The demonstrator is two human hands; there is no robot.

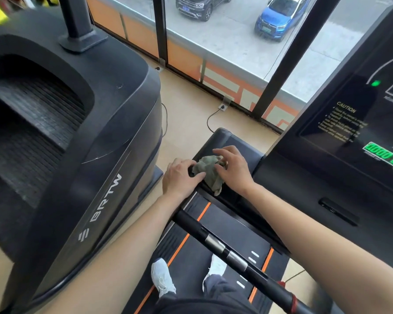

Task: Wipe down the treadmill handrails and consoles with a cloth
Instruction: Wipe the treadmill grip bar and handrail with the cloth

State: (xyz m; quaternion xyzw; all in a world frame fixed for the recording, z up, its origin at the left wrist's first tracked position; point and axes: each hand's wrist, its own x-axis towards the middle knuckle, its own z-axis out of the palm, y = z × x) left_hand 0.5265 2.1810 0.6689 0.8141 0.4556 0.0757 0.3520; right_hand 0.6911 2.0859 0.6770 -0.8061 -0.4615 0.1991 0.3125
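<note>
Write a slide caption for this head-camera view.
Left hand and right hand hold a crumpled cloth beside the treadmill console.

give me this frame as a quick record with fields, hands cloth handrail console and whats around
left hand: grips the cloth's left edge
right hand: fingers curled over the cloth's right side
cloth: grey-green, crumpled, held between both hands over the treadmill's front cover
handrail: black bar with silver plates, no hand on it
console: at right, green digits lit, caution label, not touched
feet: white shoes on the belt
nearby: dark stair machine at left, window ahead
</note>
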